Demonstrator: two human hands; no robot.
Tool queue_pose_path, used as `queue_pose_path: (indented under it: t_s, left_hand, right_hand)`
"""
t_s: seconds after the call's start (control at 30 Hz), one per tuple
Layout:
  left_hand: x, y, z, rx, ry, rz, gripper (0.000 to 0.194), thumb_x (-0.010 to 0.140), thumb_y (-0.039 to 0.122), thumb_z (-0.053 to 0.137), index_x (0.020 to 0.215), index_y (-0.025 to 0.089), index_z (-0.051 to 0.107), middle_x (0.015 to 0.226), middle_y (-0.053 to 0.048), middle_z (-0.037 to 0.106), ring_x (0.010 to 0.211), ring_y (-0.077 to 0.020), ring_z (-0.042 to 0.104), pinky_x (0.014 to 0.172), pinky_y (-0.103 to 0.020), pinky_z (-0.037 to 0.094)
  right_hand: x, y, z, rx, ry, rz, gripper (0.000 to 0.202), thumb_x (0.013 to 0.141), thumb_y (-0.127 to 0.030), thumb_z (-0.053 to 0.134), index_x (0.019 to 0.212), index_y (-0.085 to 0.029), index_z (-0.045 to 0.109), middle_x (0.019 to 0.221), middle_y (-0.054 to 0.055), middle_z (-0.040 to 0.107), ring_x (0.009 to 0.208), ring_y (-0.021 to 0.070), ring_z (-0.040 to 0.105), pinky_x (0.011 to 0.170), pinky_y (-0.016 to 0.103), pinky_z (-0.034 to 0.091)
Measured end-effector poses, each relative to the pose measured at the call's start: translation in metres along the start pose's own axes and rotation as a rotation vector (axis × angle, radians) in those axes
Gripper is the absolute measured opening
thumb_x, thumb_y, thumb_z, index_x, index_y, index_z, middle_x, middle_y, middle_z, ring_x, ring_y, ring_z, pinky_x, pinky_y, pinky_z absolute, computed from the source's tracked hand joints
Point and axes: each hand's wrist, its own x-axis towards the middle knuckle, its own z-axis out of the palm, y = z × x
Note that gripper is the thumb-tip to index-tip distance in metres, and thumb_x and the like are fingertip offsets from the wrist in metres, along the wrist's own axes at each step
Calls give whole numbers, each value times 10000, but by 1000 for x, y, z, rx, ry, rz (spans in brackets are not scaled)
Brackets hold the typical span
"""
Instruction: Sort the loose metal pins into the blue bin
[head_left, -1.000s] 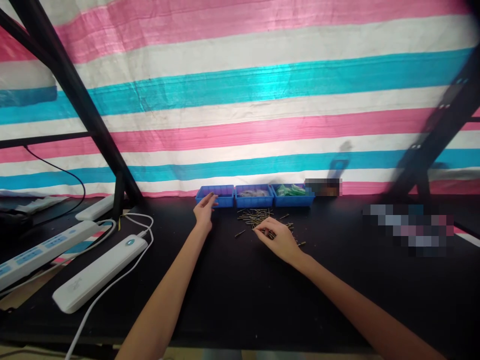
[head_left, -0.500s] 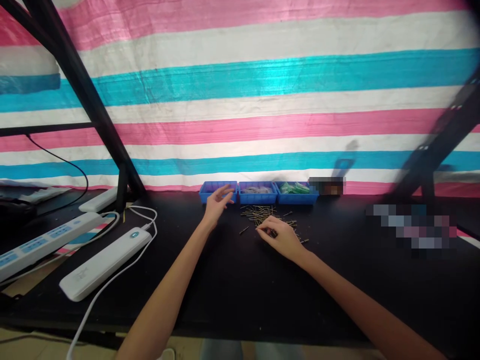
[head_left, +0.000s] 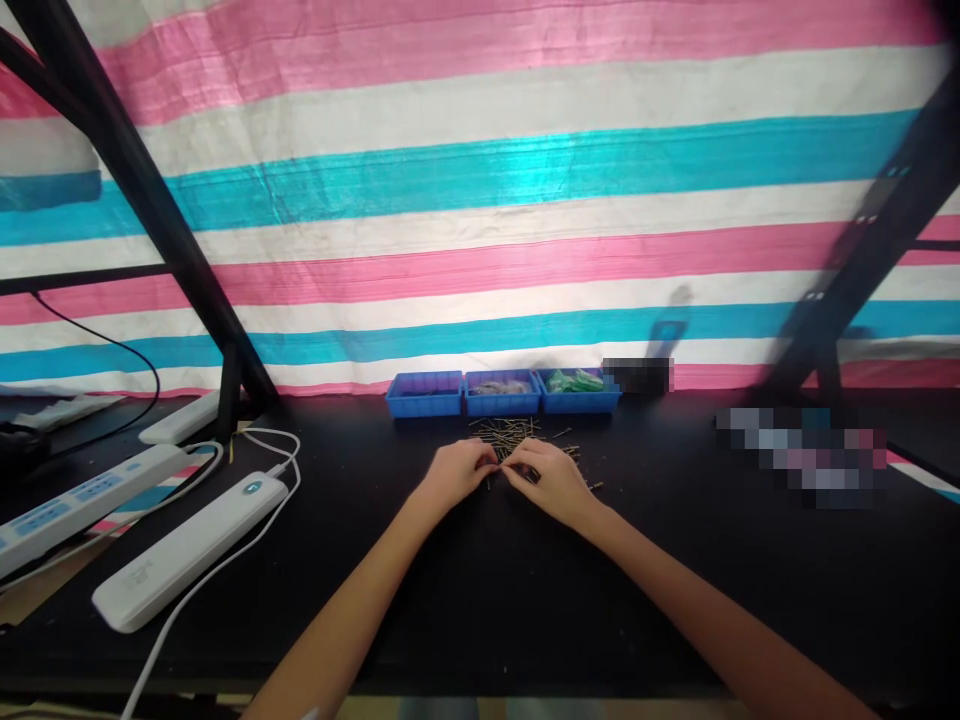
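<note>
A loose pile of thin, brass-coloured pieces like screws or pins (head_left: 510,430) lies on the black table. At its near edge, my left hand (head_left: 456,474) is closed, thumb and fingers pressed together. My right hand (head_left: 553,482) comes from the other side, also in a pinch, and the fingertips of both meet or almost meet. Whatever sits between the fingers is too small and hidden to name. Behind the pile stand three blue bins: the left bin (head_left: 425,404), the middle bin (head_left: 501,405) holding clear plastic bags, and the right bin (head_left: 581,404) holding green bagged items.
On the left lie a white oblong device (head_left: 191,550) with a cable and a white power strip (head_left: 90,500). Black frame posts (head_left: 161,210) rise at both sides before a striped sheet (head_left: 480,240). Blurred-out patches cover things at the right.
My left hand has come from the left bin to the pile and closed, beside my right hand. My right hand stays pinched at the pile. The view has shifted slightly.
</note>
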Motion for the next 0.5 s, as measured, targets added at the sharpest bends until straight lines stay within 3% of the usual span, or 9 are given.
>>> queue_pose_path:
  t_s: [0.2, 0.3, 0.5]
  left_hand:
    - [-2, -4, -3, -61, -5, -57, 334, 694, 553, 575, 780, 236, 638, 717, 25, 615, 651, -130, 541, 525, -216, 299]
    - [-2, -8, -4, -178, -64, -35, 289, 685, 510, 607, 808, 252, 646, 723, 41, 618, 649, -117, 535, 529, -206, 308]
    - [-2, -10, 1, -237, -52, -8, 182, 726, 393, 603, 819, 243, 648, 769, 33, 624, 676, -118, 520, 559, -204, 329]
  right_hand:
    - [0, 3, 0, -31, 51, 38, 130, 808, -235, 520, 761, -213, 639, 746, 17, 602, 694, 133, 543, 631, 243, 402]
    - [-1, 3, 1, -39, 47, 30, 127, 811, -237, 521, 763, -211, 636, 739, 13, 597, 685, 129, 537, 635, 243, 398]
    - [-2, 4, 2, -45, 31, 23, 116, 812, -232, 526, 764, -213, 630, 730, 7, 588, 691, 126, 539, 644, 240, 395]
